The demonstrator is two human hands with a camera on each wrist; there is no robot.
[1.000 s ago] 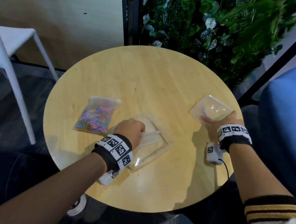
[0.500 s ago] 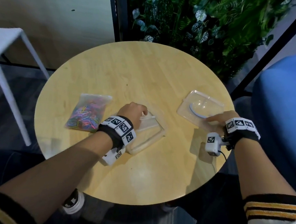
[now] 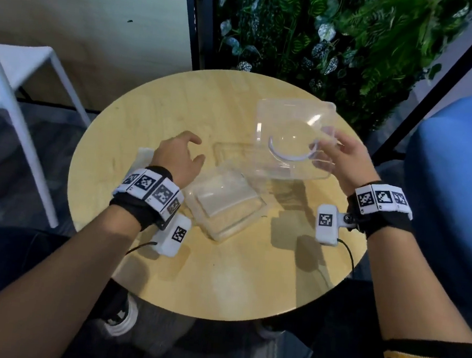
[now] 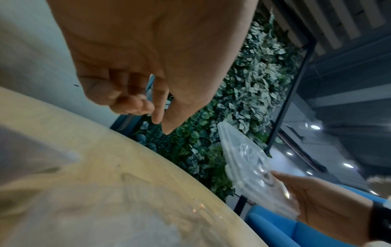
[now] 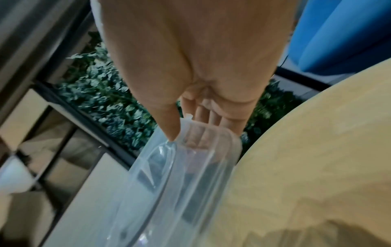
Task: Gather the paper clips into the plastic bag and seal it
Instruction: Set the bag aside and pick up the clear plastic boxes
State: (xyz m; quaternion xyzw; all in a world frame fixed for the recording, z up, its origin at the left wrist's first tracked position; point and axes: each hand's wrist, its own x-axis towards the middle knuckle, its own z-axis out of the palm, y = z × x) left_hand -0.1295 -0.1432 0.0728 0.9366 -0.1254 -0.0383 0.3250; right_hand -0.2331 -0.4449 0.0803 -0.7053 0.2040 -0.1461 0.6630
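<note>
Nearest the person, the round table (image 3: 219,278) shows pale, smooth wood grain. On it lies a clear, rigid plastic container (image 3: 223,206), a shallow rectangle with rounded corners, set at an angle. Just beyond it the left hand (image 3: 180,156) hovers above the tabletop, fingers loosely curled and holding nothing; half a second ago it rested on that container. A pale corner of the plastic bag (image 3: 145,154) peeks out from under the left wrist; its paper clips are hidden in this view, though the coloured heap was plainly seen on the left of the table before. To the right, the right hand (image 3: 346,160) grips a clear lid (image 3: 293,138) by its near edge, thumb on top and fingers beneath, holding it tilted in the air above the table. The lid is glossy and translucent, with a domed middle and a white curved strip (image 3: 286,154). Earlier it lay flat on the table. Farther off stand a white chair (image 3: 23,71), a wall of green leaves (image 3: 329,37) and a blue seat (image 3: 460,171).
</note>
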